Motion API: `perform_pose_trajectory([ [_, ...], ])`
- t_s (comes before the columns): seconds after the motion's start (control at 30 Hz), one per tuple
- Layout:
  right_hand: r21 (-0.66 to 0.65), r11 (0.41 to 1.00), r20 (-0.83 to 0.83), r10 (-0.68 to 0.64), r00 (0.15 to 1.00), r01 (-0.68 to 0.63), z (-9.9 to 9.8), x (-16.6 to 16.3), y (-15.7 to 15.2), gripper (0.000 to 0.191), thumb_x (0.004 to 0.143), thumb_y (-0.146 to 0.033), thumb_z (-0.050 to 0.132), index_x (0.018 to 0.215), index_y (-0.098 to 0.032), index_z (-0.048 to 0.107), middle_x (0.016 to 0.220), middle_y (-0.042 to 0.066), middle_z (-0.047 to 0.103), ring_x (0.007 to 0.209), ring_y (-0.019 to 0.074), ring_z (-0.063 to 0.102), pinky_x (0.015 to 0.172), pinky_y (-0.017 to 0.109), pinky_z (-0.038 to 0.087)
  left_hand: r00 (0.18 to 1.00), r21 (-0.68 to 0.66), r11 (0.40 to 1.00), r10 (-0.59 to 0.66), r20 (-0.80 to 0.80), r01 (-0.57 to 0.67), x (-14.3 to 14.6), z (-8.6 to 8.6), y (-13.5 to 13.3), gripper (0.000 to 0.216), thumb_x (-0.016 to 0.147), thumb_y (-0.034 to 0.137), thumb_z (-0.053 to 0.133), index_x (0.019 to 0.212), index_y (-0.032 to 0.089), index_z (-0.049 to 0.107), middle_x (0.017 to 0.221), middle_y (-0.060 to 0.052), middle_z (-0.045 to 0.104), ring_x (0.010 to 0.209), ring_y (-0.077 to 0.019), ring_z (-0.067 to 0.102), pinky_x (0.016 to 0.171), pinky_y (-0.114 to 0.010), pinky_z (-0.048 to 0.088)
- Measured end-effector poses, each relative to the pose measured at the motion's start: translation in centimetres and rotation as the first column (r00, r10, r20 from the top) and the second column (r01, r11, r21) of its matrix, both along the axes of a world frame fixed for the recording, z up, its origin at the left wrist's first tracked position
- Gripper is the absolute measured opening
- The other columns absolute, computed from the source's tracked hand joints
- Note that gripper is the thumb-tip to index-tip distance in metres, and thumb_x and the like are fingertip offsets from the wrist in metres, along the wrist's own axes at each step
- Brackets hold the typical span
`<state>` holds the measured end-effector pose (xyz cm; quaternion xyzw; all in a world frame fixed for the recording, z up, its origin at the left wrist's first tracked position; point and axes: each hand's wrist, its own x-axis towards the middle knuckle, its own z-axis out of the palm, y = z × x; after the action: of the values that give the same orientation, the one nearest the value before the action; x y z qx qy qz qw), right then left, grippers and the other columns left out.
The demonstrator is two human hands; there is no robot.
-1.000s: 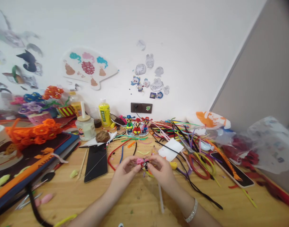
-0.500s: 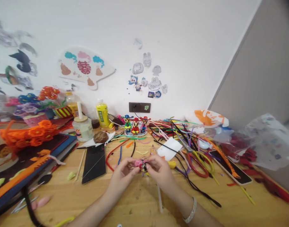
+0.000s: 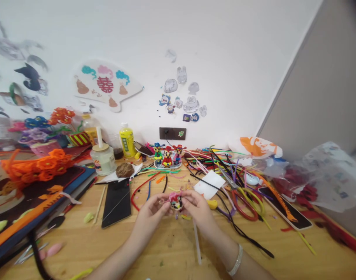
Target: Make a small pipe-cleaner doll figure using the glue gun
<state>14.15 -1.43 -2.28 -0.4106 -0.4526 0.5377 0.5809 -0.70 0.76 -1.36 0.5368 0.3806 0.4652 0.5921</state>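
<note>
Between the fingertips of both hands is a small clay figure (image 3: pixel 176 202), pink on top with black, white and some yellow below; its finer parts are too small to make out. My left hand (image 3: pixel 154 210) pinches it from the left. From the right, the thumb and fingers of my right hand (image 3: pixel 197 206) close on it. Behind the hands, three colourful clay figurines (image 3: pixel 167 156) with hats stand on a small tray (image 3: pixel 168 167). A yellow-handled tool (image 3: pixel 212 204) lies just past my right hand. A pale stick (image 3: pixel 197 245) rests on the table below my right wrist.
A dark phone (image 3: pixel 116 202) lies left of the hands. Scissors (image 3: pixel 245 208), pipe cleaners (image 3: pixel 208 157) and a white card (image 3: pixel 209 185) crowd the right. A jar (image 3: pixel 103 160), a yellow bottle (image 3: pixel 127 140) and orange flowers (image 3: pixel 46 168) stand left, near the wall.
The figure has turned between my fingers, so more of its pink top and black-and-white front shows. My hands stay in nearly the same place.
</note>
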Motion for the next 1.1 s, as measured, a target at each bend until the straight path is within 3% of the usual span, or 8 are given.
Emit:
perform_pose_trajectory([
  [0.2,0.063,0.997,0.122,-0.060,0.991,0.052,-0.13,0.04,0.05,0.026,0.071,-0.043,0.057,0.077,-0.018,0.056,0.068,0.001,0.059,0.060,0.0143,0.055,0.052,0.025,0.045,0.998,-0.004,1.000,0.012,-0.065,-0.013,-0.03,-0.35,0.28,0.028,0.061,0.041,0.065,0.066,0.015,0.056,0.055,0.004,0.057,0.051,-0.0097,0.054,0.052,-0.021,0.044],
  [0.37,0.160,0.983,0.294,-0.131,0.947,0.087,0.14,0.40,0.01,0.027,0.074,-0.041,0.053,0.064,-0.016,0.054,0.056,-0.002,0.049,0.053,0.0114,0.048,0.050,0.022,0.038,0.998,-0.016,1.000,-0.004,-0.062,0.003,0.08,-0.62,0.32,0.030,0.062,0.044,0.064,0.064,0.015,0.055,0.055,0.004,0.057,0.050,-0.0098,0.052,0.050,-0.021,0.044],
  [0.57,0.117,0.990,0.337,-0.117,0.934,0.082,0.10,0.30,-0.01,0.027,0.074,-0.038,0.051,0.060,-0.015,0.051,0.053,-0.003,0.046,0.051,0.0107,0.044,0.048,0.022,0.034,0.996,-0.037,0.998,-0.046,-0.071,0.043,-0.02,-0.43,0.42,0.033,0.056,0.041,0.069,0.074,0.015,0.061,0.068,-0.001,0.065,0.063,-0.0141,0.058,0.059,-0.024,0.046],
  [0.77,0.220,0.972,0.436,-0.178,0.882,0.088,-0.16,0.29,0.06,0.020,0.073,-0.029,0.051,0.061,-0.014,0.056,0.064,0.002,0.054,0.065,0.0146,0.050,0.059,0.024,0.038,0.995,-0.043,0.996,-0.080,-0.064,0.077,0.16,-0.46,0.39,0.033,0.045,0.034,0.076,0.067,0.015,0.061,0.063,-0.001,0.066,0.061,-0.0140,0.059,0.064,-0.026,0.046],
  [1.0,0.108,0.991,0.397,-0.115,0.911,0.078,-0.72,0.25,0.41,0.028,0.073,-0.038,0.052,0.056,-0.016,0.052,0.054,-0.002,0.046,0.055,0.0122,0.043,0.054,0.024,0.035,0.989,-0.025,0.997,-0.082,-0.122,0.079,0.26,-0.41,-0.13,0.028,0.048,0.029,0.075,0.068,0.014,0.061,0.066,-0.002,0.066,0.063,-0.0152,0.060,0.066,-0.028,0.047],
  [1.1,0.124,0.989,0.418,-0.124,0.900,0.079,-0.63,0.26,0.38,0.027,0.074,-0.038,0.052,0.058,-0.016,0.052,0.055,-0.002,0.046,0.057,0.0124,0.043,0.055,0.024,0.035,0.993,-0.018,0.998,-0.057,-0.105,0.056,0.24,-0.51,0.05,0.027,0.049,0.028,0.074,0.068,0.015,0.060,0.065,-0.001,0.065,0.063,-0.0146,0.059,0.065,-0.027,0.047],
])
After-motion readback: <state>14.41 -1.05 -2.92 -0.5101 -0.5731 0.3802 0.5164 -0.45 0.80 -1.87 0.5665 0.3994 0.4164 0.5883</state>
